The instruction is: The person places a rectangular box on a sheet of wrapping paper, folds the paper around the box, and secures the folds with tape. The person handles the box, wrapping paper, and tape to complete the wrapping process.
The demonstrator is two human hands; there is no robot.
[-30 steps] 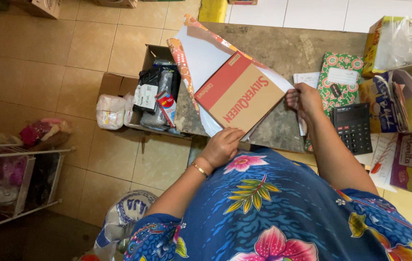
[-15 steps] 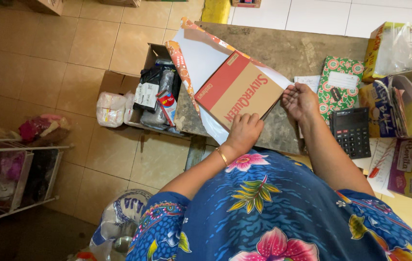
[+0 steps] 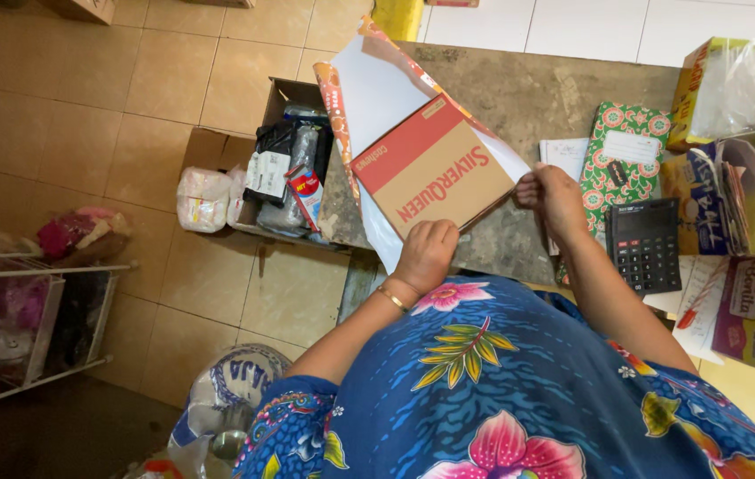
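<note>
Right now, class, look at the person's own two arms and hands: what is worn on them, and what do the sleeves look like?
Both forearms are bare. The left hand has a thin gold bangle at the wrist. The right hand shows no bracelet or watch; rings cannot be made out on either hand. The short sleeves belong to a blue garment printed with large pink flowers and yellow-green leaves.

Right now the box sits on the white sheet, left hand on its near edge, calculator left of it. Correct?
Not quite: the head view shows the calculator to the right of the box. The box does lie on the sheet, left hand on its near edge.
</note>
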